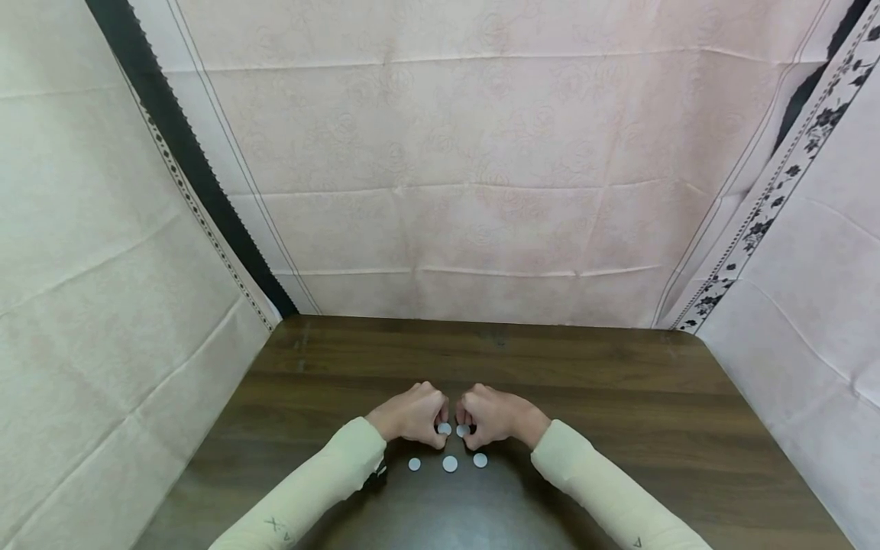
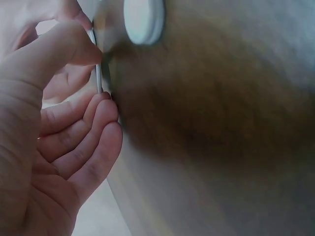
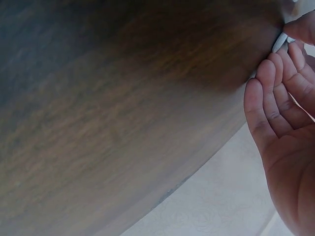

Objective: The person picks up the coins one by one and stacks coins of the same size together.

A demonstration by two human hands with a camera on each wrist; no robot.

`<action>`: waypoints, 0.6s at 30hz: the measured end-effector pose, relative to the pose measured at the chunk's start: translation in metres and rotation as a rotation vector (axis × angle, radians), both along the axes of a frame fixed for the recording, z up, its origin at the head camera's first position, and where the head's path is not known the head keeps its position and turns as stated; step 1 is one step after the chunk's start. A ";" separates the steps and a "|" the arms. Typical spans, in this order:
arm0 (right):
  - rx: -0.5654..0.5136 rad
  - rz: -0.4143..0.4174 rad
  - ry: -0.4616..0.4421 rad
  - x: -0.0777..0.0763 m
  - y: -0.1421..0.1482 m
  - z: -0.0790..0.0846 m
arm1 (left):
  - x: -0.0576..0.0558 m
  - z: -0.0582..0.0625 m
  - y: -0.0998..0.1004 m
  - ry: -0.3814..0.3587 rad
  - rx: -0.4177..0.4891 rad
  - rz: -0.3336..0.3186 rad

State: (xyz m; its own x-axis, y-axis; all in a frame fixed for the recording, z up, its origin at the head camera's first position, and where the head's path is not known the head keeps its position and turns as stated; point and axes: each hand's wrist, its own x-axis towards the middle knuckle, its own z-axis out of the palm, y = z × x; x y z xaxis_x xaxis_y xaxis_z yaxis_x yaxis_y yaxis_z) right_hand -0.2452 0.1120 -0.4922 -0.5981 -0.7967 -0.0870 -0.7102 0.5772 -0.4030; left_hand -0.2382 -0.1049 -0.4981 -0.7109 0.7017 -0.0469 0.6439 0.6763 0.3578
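Observation:
Both hands are close together over the wooden table in the head view, thumbs facing each other. My left hand pinches a small white disc between thumb and fingers; in the left wrist view this disc shows as a thin edge. A second white disc is between the thumb and fingers of my right hand, and in the right wrist view the disc appears edge-on at the fingertips. Both held discs touch or nearly touch the tabletop; the exact contact is hidden.
Nearer the body, three white discs lie in a row: a left disc, a middle disc and a right disc. The brown wooden table ends at a pale cloth behind. More cloth hangs at both sides.

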 end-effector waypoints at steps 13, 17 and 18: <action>-0.023 0.007 0.009 -0.001 0.000 -0.003 | 0.007 -0.001 0.009 0.031 0.030 0.007; -0.029 0.008 0.007 -0.001 0.000 -0.004 | 0.008 -0.001 0.009 0.039 0.027 0.007; -0.033 0.011 0.008 -0.001 0.000 -0.004 | 0.009 -0.001 0.009 0.043 0.024 0.006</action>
